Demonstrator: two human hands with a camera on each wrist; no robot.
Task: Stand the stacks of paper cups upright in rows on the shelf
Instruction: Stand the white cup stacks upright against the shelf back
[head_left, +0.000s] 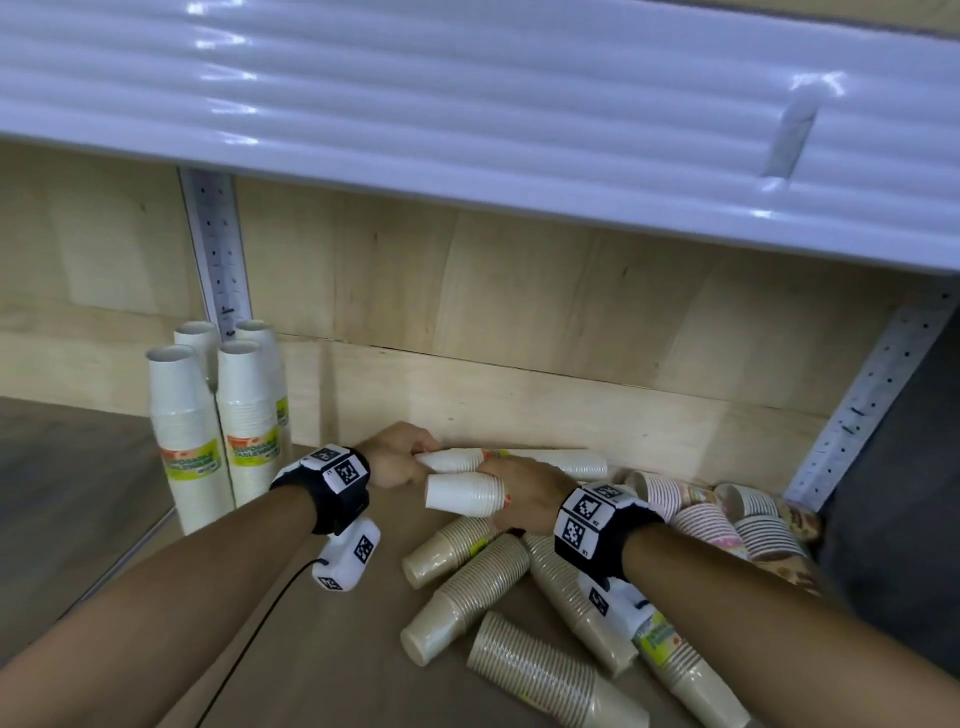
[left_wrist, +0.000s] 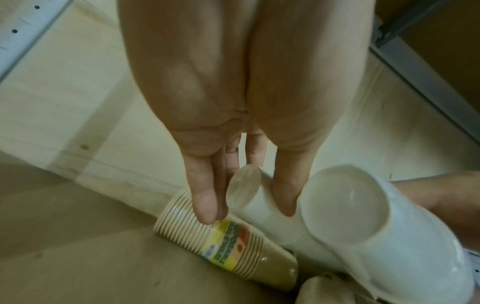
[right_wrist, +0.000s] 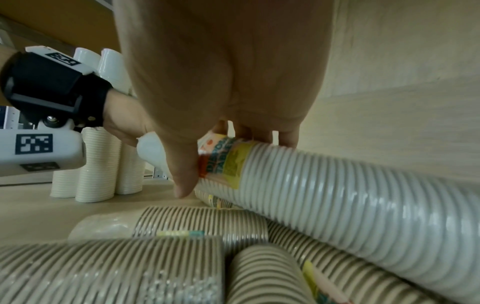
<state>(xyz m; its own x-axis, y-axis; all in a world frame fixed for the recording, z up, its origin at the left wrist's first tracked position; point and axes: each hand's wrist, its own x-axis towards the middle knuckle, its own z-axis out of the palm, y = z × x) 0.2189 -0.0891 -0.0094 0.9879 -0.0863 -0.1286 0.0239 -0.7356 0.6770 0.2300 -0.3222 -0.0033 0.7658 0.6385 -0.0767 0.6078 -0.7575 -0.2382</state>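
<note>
Two long white stacks of nested paper cups lie on their sides at the back of a tan wooden shelf (head_left: 337, 649), each being taken up by one hand. The left hand (head_left: 397, 454), at about eleven o'clock from the heap, is curled round the narrow end of the rear white stack (head_left: 454, 460), pinched between thumb and fingers. The right hand (head_left: 524, 493) is wrapped round the nearer white stack (head_left: 465, 493) at its printed label band. Four upright white stacks (head_left: 218, 415) stand in two rows at nine o'clock. Loose brown ribbed stacks (head_left: 467, 587) lie crossed at six o'clock, patterned ones (head_left: 727, 514) at three o'clock. Judged from this, an end-held stack could sag or slide apart when lifted, and the pile beneath could be rolled off the shelf's front edge; a careless swing could topple the standing rows.
</note>
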